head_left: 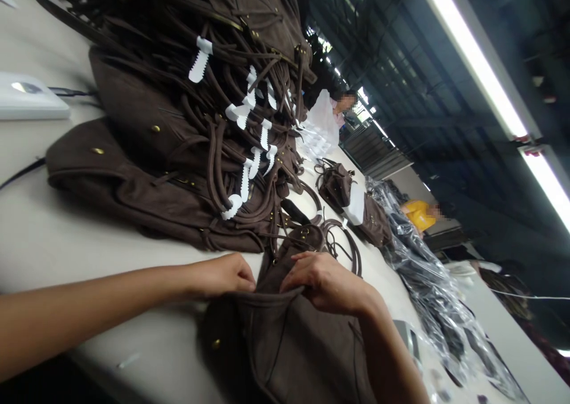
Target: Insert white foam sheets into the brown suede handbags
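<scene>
A dark brown bag (312, 344) lies at the table's near edge, its rim facing up between my hands. My left hand (229, 274) is closed on the left part of the rim, fingers curled. On the right part of the same rim, my right hand (314, 276) is bent over the edge with its fingertips down at the opening, gripping the bag. The bag's handles and a flap with brass fittings (304, 234) lie just beyond my hands. Some of the fingertips are hidden by the fabric.
A tall pile of brown bags (133, 196) with white paper tags fills the left and centre. Another brown bag (374, 220) and plastic-wrapped bags (427, 279) lie at the right. A white device (31, 98) sits far left. Two people are in the background.
</scene>
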`<state>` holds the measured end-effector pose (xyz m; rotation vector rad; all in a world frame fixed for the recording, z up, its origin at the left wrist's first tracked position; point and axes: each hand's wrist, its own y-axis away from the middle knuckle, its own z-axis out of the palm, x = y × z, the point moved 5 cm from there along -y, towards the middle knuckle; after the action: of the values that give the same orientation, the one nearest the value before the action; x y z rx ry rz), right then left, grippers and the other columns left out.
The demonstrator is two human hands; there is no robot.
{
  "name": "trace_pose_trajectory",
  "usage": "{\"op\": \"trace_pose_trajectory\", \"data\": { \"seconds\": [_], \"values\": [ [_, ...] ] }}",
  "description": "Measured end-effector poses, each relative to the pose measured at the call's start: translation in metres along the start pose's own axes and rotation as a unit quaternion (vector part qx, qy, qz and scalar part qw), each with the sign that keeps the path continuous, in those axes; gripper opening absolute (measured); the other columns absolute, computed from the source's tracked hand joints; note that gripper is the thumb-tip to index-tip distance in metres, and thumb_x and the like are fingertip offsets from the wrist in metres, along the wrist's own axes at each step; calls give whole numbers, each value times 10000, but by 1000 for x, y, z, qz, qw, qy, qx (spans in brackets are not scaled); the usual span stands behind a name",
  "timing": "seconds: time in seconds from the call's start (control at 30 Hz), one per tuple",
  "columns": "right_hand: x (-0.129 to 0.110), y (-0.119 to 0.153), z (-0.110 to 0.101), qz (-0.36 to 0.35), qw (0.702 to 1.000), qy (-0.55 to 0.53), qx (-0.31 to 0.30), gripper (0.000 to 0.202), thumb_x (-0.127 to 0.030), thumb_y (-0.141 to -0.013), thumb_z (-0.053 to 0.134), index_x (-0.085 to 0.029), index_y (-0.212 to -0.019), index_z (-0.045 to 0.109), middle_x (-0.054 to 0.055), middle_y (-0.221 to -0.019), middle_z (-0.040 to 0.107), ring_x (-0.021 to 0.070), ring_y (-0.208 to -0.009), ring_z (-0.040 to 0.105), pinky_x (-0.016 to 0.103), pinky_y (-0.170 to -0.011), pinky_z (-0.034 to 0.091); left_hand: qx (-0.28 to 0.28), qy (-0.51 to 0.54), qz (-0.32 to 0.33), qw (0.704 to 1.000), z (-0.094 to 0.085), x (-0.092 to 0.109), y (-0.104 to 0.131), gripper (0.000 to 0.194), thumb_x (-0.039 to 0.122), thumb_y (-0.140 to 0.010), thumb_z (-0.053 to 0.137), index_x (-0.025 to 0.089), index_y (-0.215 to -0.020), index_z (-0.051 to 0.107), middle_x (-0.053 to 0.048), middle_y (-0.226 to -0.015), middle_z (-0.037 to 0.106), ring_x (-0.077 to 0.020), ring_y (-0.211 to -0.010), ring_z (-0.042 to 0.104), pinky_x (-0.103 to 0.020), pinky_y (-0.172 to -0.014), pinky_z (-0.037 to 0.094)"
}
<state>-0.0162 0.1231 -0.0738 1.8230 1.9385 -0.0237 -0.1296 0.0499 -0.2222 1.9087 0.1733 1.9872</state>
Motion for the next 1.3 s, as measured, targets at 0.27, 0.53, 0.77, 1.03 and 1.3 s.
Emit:
{"op": "trace_pose_trajectory", "data": {
  "seconds": [0.27, 0.53, 0.77, 1.03, 1.3],
  "values": [
    [-1, 9, 0, -34, 998, -35, 42, 489, 1, -616, 430, -232, -937, 715, -4, -1064, 742, 148, -1068, 662, 324, -1063, 412, -108, 306, -133, 936, 48, -1, 16, 212, 316, -616, 704, 118, -685, 731, -94, -707, 714, -177, -562, 598, -276, -536, 480],
    [-2, 7, 5, -60, 994, -86, 31, 380, -41, -696, 445, -220, -912, 701, 18, -1145, 719, 171, -1125, 630, 313, -990, 437, -69, 271, -160, 947, 44, -15, 24, 177, 292, -554, 736, 158, -636, 653, -41, -585, 638, -141, -437, 482, -284, -448, 389],
    [8, -15, 23, 39, 998, 2, -46, 201, -77, -714, 552, -205, -801, 681, -7, -679, 682, 132, -645, 602, 223, -632, 384, 183, -117, 77, 973, -14, 17, 9, 240, 424, -703, 547, 188, -667, 516, 51, -535, 468, -125, -552, 435, -232, -528, 265],
    [37, -82, 39, 45, 987, -81, -132, 147, -154, -706, 633, -161, -850, 657, -24, -743, 625, 103, -667, 527, 195, -613, 346, 207, -158, 74, 963, -23, 12, 23, 232, 410, -766, 551, 188, -739, 608, 26, -610, 564, -146, -604, 513, -232, -551, 330],
    [42, -83, 54, 106, 991, -15, -85, 109, -290, -762, 649, -194, -800, 685, -5, -692, 636, 140, -698, 587, 225, -585, 301, 248, -178, 176, 936, -8, 25, 67, 329, 379, -944, 425, 243, -1129, 660, -25, -1127, 686, -183, -1057, 626, -266, -943, 478]
  ]
}}
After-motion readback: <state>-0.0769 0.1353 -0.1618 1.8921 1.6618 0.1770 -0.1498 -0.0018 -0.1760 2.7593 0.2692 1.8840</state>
